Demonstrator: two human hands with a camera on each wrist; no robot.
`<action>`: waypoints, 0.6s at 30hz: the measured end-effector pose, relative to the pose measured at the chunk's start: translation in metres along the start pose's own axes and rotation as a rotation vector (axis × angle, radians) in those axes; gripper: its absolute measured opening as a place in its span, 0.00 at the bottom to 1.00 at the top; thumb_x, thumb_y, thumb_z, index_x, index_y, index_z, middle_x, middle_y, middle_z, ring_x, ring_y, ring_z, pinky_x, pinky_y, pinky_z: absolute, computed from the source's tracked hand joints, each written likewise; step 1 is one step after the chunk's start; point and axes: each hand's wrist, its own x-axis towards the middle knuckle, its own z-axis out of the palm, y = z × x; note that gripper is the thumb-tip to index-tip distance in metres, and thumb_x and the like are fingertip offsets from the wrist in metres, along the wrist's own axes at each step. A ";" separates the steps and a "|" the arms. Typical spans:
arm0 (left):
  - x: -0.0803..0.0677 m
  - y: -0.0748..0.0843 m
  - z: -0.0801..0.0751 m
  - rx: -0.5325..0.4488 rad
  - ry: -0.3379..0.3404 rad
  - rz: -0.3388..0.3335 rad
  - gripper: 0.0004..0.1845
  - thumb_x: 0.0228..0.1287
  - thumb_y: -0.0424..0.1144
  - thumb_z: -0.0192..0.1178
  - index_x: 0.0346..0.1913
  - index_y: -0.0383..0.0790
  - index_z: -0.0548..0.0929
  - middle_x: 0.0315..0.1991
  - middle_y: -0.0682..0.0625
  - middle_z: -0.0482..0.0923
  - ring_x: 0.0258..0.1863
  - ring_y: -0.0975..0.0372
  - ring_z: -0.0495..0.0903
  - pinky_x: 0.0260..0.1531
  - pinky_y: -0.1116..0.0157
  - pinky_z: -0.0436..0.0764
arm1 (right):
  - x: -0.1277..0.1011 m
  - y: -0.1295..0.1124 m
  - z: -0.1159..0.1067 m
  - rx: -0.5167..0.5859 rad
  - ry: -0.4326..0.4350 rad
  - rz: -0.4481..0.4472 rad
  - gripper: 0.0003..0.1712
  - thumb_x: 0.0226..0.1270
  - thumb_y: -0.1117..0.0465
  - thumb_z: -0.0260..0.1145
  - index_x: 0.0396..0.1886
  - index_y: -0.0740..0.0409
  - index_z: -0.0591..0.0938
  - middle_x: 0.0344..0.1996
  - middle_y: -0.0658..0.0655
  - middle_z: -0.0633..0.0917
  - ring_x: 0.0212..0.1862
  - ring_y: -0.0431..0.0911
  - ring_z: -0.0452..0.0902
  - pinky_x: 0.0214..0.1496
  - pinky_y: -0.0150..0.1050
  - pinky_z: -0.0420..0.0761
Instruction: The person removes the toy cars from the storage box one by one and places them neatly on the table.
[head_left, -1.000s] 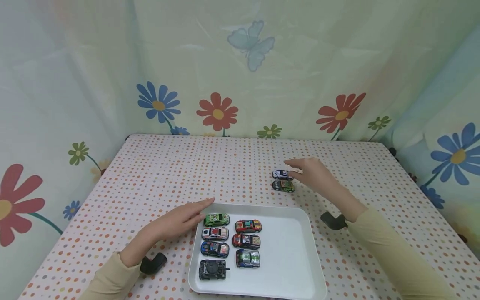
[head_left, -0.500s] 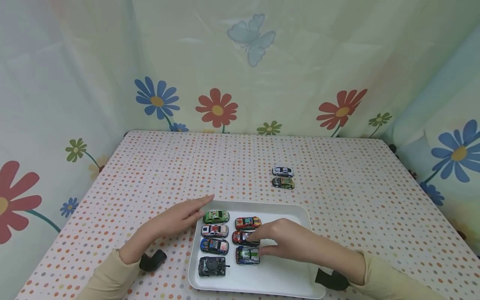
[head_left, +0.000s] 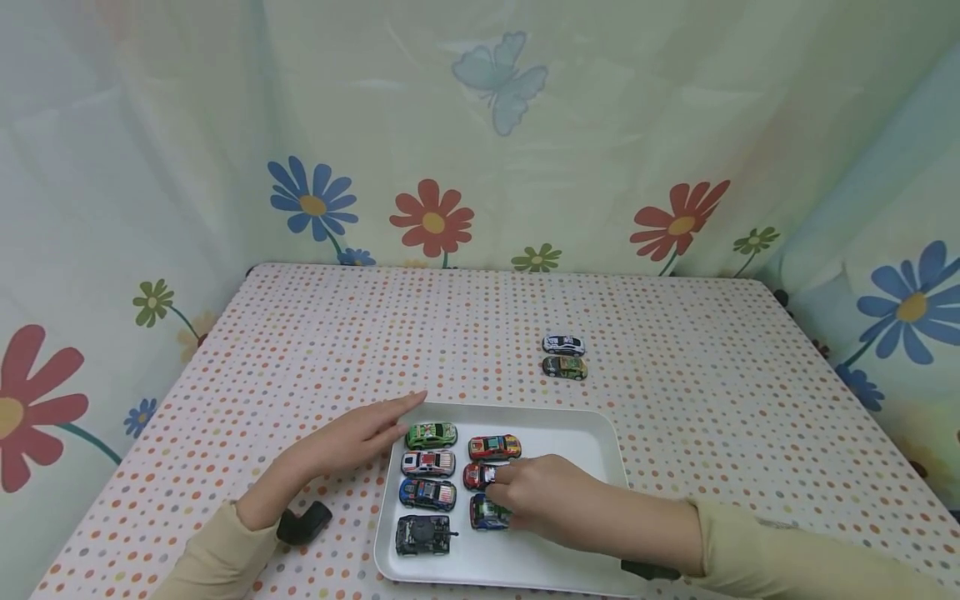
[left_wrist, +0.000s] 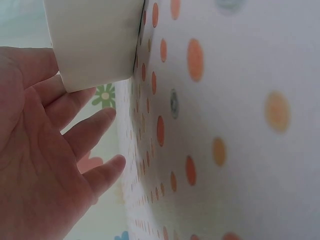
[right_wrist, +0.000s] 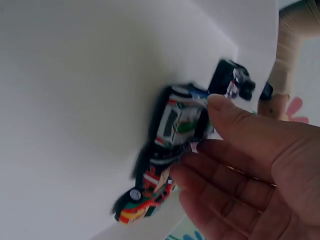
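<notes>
The dotted table (head_left: 315,350) shows nothing newly put on it, and the white tray (head_left: 577,442) stands at its near side as before; what has changed is only the place where you work. A second ago your right hand (head_left: 551,500) was far out, beside the white car (head_left: 564,344); now it is down over the tray, so I judge that your work has passed to the second column there. The fingers of this hand are bent toward the silver-green car (right_wrist: 182,120), with the thumb at its one side, but I cannot tell if they pinch it or only touch it. Your left hand (head_left: 363,429) has stayed at the far left corner of the tray, touching it, with the fingers straight and a little spread; probably it keeps the tray steady. The black tank (head_left: 422,535) is in the near left corner, not moved. The silver-green car is the nearest of its column, partly hidden under your right hand, and just beyond it is the red-black car (head_left: 476,475), also partly covered. Beyond the tray, the white car and the green-black car (head_left: 565,367) remain side by side, now with no hand near them
</notes>
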 end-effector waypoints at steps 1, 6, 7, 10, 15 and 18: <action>0.000 0.000 0.000 -0.001 0.000 -0.002 0.27 0.75 0.44 0.43 0.72 0.41 0.57 0.69 0.47 0.57 0.67 0.54 0.57 0.63 0.53 0.58 | 0.001 -0.002 0.001 -0.045 0.001 -0.013 0.16 0.49 0.51 0.75 0.38 0.50 0.84 0.31 0.43 0.80 0.35 0.34 0.75 0.30 0.28 0.77; 0.000 0.000 0.000 0.002 0.006 0.003 0.27 0.75 0.44 0.43 0.72 0.40 0.57 0.70 0.47 0.56 0.67 0.54 0.56 0.64 0.53 0.58 | 0.002 -0.008 0.004 -0.167 0.010 -0.031 0.20 0.50 0.47 0.74 0.40 0.51 0.83 0.31 0.44 0.79 0.36 0.36 0.75 0.30 0.30 0.78; 0.000 0.000 0.000 0.002 0.006 0.002 0.27 0.75 0.44 0.43 0.72 0.41 0.57 0.70 0.47 0.56 0.67 0.54 0.56 0.64 0.54 0.58 | 0.002 -0.009 0.005 -0.172 0.007 -0.025 0.20 0.50 0.48 0.74 0.40 0.51 0.83 0.31 0.44 0.79 0.35 0.36 0.75 0.29 0.30 0.78; -0.001 0.000 0.000 0.003 0.004 0.003 0.27 0.75 0.43 0.44 0.72 0.40 0.57 0.70 0.47 0.56 0.67 0.54 0.56 0.63 0.53 0.58 | 0.002 -0.010 0.007 -0.177 0.008 -0.016 0.17 0.51 0.51 0.73 0.38 0.52 0.82 0.28 0.45 0.79 0.31 0.36 0.76 0.24 0.30 0.77; -0.002 0.001 0.000 0.002 0.001 0.004 0.26 0.75 0.43 0.44 0.72 0.41 0.57 0.70 0.48 0.56 0.67 0.55 0.56 0.64 0.54 0.58 | 0.001 -0.012 0.010 -0.177 0.025 -0.011 0.12 0.52 0.57 0.72 0.35 0.52 0.80 0.24 0.46 0.78 0.25 0.36 0.74 0.18 0.30 0.74; -0.002 0.002 -0.001 -0.001 -0.002 -0.002 0.26 0.75 0.43 0.44 0.72 0.42 0.57 0.70 0.50 0.56 0.67 0.57 0.56 0.64 0.56 0.57 | 0.002 -0.013 0.011 -0.146 0.016 0.004 0.12 0.52 0.59 0.72 0.33 0.52 0.78 0.24 0.47 0.78 0.25 0.36 0.75 0.19 0.30 0.74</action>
